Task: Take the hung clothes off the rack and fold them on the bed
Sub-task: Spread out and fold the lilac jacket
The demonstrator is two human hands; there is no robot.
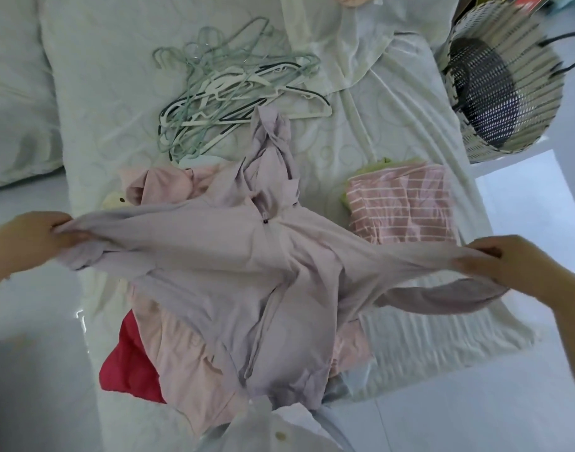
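Judging by the heap of empty hangers at the far side of the bed and the folded striped stack to the right, the task looks well underway; a loose pile of pink garments and a red one remains unfolded near the camera. Between the hands lies the lilac hooded jacket, stretched over that pile. The left hand pinches one sleeve end, the right hand the other, arms spread wide.
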